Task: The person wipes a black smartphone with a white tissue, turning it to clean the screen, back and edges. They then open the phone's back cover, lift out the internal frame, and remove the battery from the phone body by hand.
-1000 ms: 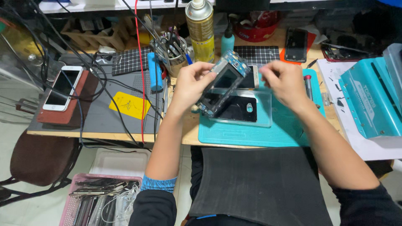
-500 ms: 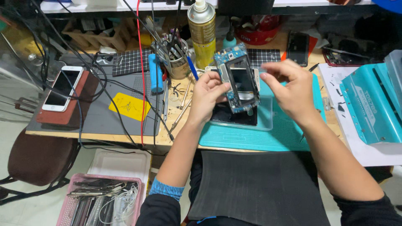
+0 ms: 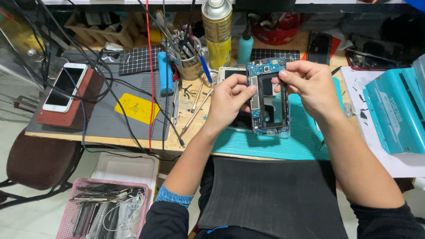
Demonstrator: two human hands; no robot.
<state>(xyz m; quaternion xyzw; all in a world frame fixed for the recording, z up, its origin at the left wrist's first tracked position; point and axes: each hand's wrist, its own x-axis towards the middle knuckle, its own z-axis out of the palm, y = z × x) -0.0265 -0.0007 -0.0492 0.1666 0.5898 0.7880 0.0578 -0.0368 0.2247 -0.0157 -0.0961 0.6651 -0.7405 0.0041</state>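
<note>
From the head view, I have turned the opened phone frame (image 3: pixel 268 97) since a second ago: then it lay tilted and low between my hands over the teal mat (image 3: pixel 283 144), half a second ago it stood nearly upright, and now it is upright and lifted, its blue circuit board and bare inner cavity facing me. To my mind that puts the inside squarely under my eyes for close work.

My left hand (image 3: pixel 230 99) is clamped on the frame's left edge, thumb across the front, fingers behind. My right hand (image 3: pixel 310 86) pinches the top right corner between thumb and forefinger. So the frame sits between both grips, held clear above the mat, just right of the loose tweezers (image 3: pixel 198 99) and nearer than the spray can (image 3: pixel 217 31).
</note>
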